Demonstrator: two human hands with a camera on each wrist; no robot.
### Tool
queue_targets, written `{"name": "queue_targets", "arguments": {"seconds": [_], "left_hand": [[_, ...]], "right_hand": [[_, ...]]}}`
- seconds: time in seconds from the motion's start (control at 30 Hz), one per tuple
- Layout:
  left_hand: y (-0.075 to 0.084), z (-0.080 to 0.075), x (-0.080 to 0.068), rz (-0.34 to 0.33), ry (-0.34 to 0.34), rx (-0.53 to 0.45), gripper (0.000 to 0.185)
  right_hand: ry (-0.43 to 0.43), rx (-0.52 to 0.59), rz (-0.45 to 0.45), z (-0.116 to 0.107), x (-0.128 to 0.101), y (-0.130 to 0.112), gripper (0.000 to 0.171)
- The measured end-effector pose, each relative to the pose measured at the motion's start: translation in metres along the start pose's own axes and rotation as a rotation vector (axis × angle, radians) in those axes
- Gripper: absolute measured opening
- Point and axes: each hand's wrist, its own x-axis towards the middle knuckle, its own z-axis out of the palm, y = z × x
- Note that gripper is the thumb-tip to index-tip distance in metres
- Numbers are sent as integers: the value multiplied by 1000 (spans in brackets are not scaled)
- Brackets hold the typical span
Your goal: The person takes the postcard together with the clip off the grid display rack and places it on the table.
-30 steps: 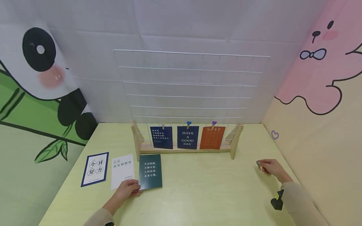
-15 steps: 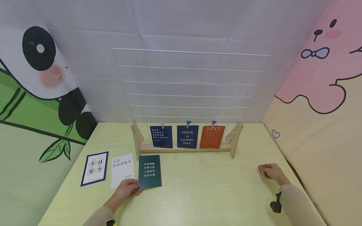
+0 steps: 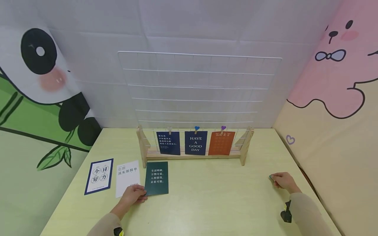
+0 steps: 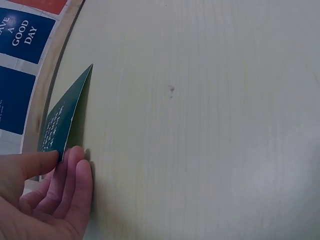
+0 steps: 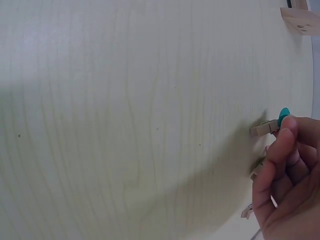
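Left hand pinches green card's near corner on counter, beside white card | right hand clamps a peg, far right | left wrist view shows card edge lifted; right wrist view shows teal peg head | versus earlier: right hand sits slightly nearer the body.

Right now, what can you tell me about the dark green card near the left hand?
The dark green card is a thin rectangle of what looks like stiff paper, printed with four lines of white Chinese characters. It sits on the pale wooden table, just in front of the wooden rack and beside a white card. The left hand pinches its lower left corner; the left wrist view shows that edge raised off the table.
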Motion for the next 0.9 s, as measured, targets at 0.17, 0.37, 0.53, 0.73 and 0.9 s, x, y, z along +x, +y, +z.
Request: {"name": "queue_targets", "arguments": {"seconds": [0.17, 0.37, 0.53, 0.73, 0.9], "left_hand": [[2, -1, 0, 0, 11, 64, 15], [2, -1, 1, 7, 27, 149, 12], [2, -3, 1, 60, 48, 276, 13], [5, -5, -3, 97, 64, 378, 14], [11, -6, -2, 122, 86, 326, 17]], "right_hand": [[12, -11, 0, 0, 2, 1, 26], [28, -27, 4, 0, 4, 7, 27], [49, -29, 4, -1, 1, 4, 30], [73, -14, -35, -5, -5, -10, 36], [87, -5, -69, -8, -3, -20, 37]]}}
